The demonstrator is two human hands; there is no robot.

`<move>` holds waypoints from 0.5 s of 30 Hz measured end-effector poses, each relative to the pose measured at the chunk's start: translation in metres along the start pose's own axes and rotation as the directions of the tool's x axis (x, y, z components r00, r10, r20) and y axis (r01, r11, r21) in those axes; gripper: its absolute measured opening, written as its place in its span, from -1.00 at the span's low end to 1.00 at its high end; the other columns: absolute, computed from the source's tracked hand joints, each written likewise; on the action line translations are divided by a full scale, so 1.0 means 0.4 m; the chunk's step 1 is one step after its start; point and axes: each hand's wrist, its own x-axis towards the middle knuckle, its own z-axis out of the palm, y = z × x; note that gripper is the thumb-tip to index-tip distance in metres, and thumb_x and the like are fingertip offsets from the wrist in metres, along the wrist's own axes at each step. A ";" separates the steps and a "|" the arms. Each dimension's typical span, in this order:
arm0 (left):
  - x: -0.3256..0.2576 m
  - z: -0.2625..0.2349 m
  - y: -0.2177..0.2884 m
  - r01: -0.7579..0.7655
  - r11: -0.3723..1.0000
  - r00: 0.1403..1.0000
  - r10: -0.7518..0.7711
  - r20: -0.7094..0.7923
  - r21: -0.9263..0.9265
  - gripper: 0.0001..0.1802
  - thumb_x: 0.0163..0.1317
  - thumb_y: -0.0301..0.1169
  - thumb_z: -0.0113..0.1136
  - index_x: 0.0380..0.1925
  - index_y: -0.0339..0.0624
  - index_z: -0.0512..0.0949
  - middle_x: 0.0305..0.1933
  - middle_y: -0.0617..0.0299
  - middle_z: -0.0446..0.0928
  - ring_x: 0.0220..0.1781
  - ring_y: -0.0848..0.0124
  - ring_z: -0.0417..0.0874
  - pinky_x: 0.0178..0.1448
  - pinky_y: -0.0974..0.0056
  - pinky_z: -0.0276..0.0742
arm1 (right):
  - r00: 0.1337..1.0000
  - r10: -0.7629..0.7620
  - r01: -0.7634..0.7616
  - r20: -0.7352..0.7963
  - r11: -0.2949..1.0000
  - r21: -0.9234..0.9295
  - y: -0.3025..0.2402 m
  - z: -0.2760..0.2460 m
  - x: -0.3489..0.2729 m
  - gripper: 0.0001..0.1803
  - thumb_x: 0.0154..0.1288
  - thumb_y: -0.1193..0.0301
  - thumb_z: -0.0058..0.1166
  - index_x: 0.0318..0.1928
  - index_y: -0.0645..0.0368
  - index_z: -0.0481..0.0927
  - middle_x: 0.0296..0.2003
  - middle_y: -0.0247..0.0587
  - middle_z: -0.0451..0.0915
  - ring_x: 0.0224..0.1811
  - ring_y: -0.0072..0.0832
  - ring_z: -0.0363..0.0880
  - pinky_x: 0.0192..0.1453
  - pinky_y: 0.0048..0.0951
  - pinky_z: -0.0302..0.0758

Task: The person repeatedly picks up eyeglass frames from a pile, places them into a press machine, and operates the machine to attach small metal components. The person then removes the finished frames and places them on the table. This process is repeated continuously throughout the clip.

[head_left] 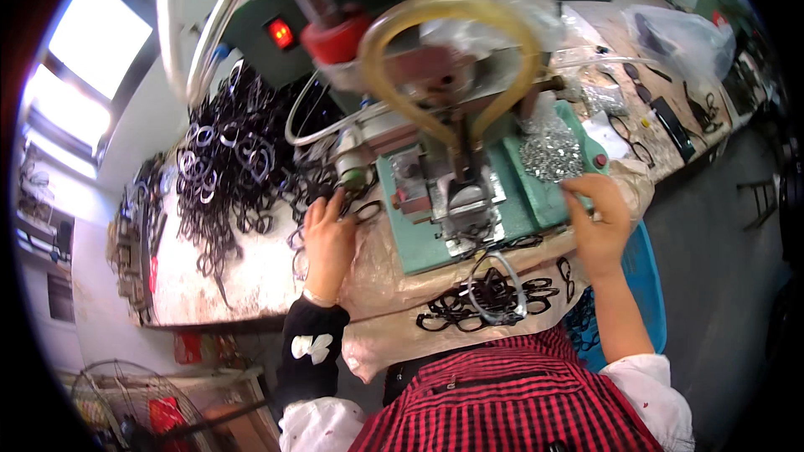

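A yellowish hose (444, 12) loops over the machine's top, beside a red knob (335, 38) and a lit red switch (280, 33). A clear plastic bag (682, 38) lies at the table's (251, 276) far right end. A blue bin (641, 272) stands by the table edge, a wire fan guard (126, 398) on the floor at lower left.

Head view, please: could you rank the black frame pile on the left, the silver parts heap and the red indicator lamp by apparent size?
1. black frame pile, largest
2. silver parts heap
3. red indicator lamp, smallest
Fisheye bending and differing distance make this apparent size only.
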 end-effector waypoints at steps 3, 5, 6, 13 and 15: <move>0.046 -0.039 -0.061 -0.026 0.995 0.997 0.033 -0.063 0.101 -0.93 0.10 -0.50 0.28 -0.42 -0.13 0.71 0.22 0.07 0.59 0.21 -0.04 0.52 0.35 -0.01 0.41 | 0.976 -0.211 0.203 0.046 0.970 0.131 -0.093 0.060 0.089 -0.80 0.06 0.66 0.27 -0.25 0.22 0.70 -0.37 -0.13 0.67 -0.22 -0.17 0.64 -0.06 -0.25 0.54; 0.099 -0.116 -0.094 -0.028 0.993 0.998 0.034 -0.055 0.116 -0.92 0.16 -0.53 0.22 -0.33 -0.20 0.66 0.21 0.05 0.60 0.21 -0.07 0.52 0.36 -0.03 0.38 | 0.973 -0.229 0.219 0.023 0.955 0.202 -0.112 0.110 0.130 -0.76 0.08 0.66 0.27 -0.18 0.23 0.68 -0.31 -0.15 0.67 -0.20 -0.27 0.65 -0.04 -0.32 0.55; 0.130 -0.147 -0.102 -0.046 0.991 0.986 0.065 -0.150 0.129 -0.91 0.18 -0.55 0.20 -0.30 -0.24 0.62 0.19 0.04 0.60 0.19 -0.07 0.53 0.37 -0.03 0.37 | 0.994 -0.109 0.096 0.026 0.945 0.314 -0.116 0.133 0.122 -0.72 0.10 0.66 0.26 -0.13 0.25 0.66 -0.28 -0.16 0.67 -0.19 -0.33 0.65 -0.03 -0.35 0.54; 0.255 -0.261 -0.147 0.113 0.910 0.932 -0.237 -0.276 -0.398 -0.81 0.35 -0.55 0.08 -0.09 -0.33 0.56 -0.10 0.03 0.63 -0.03 0.01 0.62 0.42 -0.01 0.31 | 0.942 0.283 -0.327 0.183 0.637 0.698 -0.146 0.180 0.087 -0.51 0.20 0.63 0.24 0.15 0.34 0.45 -0.16 -0.26 0.62 -0.08 -0.57 0.58 0.08 -0.54 0.49; 0.285 -0.286 -0.144 -0.144 0.961 0.945 0.205 -0.257 0.237 -0.72 0.11 -0.62 0.07 -0.14 -0.30 0.57 0.01 0.03 0.61 0.14 0.02 0.53 0.58 -0.09 0.12 | 0.916 0.295 -0.397 0.273 0.557 0.730 -0.160 0.188 0.090 -0.50 0.21 0.63 0.25 0.16 0.34 0.44 -0.16 -0.25 0.62 -0.08 -0.57 0.58 0.10 -0.55 0.47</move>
